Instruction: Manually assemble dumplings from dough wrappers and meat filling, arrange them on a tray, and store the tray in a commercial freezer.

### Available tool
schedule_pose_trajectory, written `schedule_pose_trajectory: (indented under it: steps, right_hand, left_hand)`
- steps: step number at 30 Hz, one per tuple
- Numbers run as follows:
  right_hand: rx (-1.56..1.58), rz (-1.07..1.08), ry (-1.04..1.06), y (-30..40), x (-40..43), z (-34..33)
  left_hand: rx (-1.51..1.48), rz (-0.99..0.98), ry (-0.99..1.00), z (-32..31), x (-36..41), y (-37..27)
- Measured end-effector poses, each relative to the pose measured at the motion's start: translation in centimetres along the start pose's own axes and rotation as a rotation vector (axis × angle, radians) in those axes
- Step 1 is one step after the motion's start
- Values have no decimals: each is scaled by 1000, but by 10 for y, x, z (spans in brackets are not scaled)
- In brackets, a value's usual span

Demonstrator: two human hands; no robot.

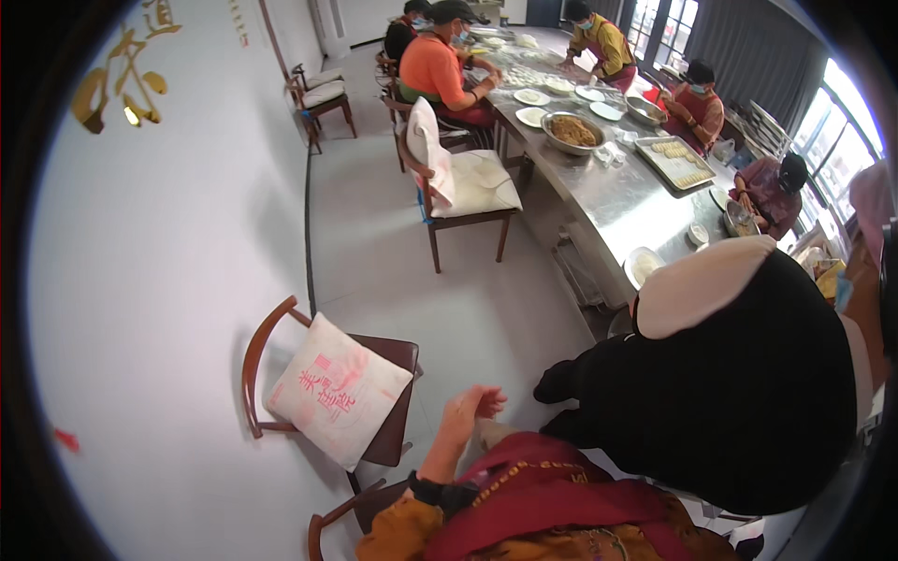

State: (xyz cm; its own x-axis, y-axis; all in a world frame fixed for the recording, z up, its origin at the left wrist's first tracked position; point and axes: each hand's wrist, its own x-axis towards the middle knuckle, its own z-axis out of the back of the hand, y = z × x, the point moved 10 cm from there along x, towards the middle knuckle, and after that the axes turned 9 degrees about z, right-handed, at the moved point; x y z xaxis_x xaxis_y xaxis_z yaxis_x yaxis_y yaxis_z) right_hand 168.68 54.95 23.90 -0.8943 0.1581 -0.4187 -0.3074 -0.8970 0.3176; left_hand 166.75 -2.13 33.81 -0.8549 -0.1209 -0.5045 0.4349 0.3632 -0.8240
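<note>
My left hand (478,405) is raised in front of my red apron (540,484), with its fingers loosely bent and nothing seen in it. A dark band circles the wrist below an orange-brown sleeve. I cannot see my right hand. Close on my right stands a person in black clothing (729,379), who hides part of the long steel table (589,189). At the table's near end lies a white plate (643,266) with something pale on it. Farther along are a steel bowl of brown filling (573,133) and a metal tray (675,163) with rows of dumplings.
A wooden chair (261,365) with a printed cushion (342,393) stands at my left by the white wall (161,280). Another cushioned chair (473,184) is beside the table. Several people in masks sit or stand around the far part, near white plates and dough pieces.
</note>
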Motion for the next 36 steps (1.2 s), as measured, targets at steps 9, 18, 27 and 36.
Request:
schedule_pose_trajectory:
  steps: [9, 18, 27, 36]
  right_hand:
    - [109, -135, -250, 119, 158, 52]
    - [9, -236, -560, 245, 306, 103]
    - [-182, -334, -870, 310, 410, 192]
    - [-315, -427, -1013, 290, 529, 267]
  left_hand:
    - [245, 128, 9, 20, 229, -146]
    - [192, 232, 115, 97, 482, -226]
    - [119, 243, 246, 150, 701, -335]
    - [384, 398, 353, 54, 893, -326]
